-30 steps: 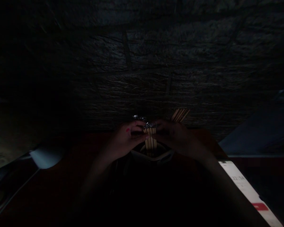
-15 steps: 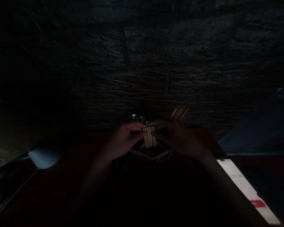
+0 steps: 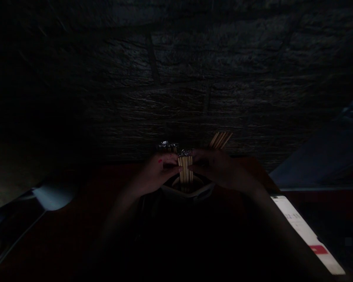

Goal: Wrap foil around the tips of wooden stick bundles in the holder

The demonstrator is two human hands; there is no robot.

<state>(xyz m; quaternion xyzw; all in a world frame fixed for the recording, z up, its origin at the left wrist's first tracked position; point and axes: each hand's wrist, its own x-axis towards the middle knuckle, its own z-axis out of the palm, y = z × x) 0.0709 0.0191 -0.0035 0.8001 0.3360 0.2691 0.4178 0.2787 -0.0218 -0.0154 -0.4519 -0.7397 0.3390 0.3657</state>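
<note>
A bundle of thin wooden sticks [image 3: 185, 172] stands upright between my hands, its lower ends in a dark container with a pale rim [image 3: 192, 197]. My left hand [image 3: 159, 170] pinches the bundle from the left, thumb across its front. From the right, my right hand [image 3: 214, 166] grips it the same way. Crumpled shiny foil [image 3: 186, 152] shows just behind the bundle's top. More foil [image 3: 167, 145] with stick ends below it sits behind my left fingers. Another fan of sticks [image 3: 221, 140] rises behind my right hand, its lower part hidden.
The scene is very dark. A reddish table [image 3: 91, 196] lies beneath, against a rough brick-patterned wall [image 3: 179, 58]. A lit phone [image 3: 307, 235] lies beside my right forearm. On the left are a pale cone-shaped object [image 3: 54, 197] and a thin cable [image 3: 20, 239].
The view has shifted slightly. Both hands keep their grip on the sticks with little movement, and more of the foil behind my left hand now shows.
</note>
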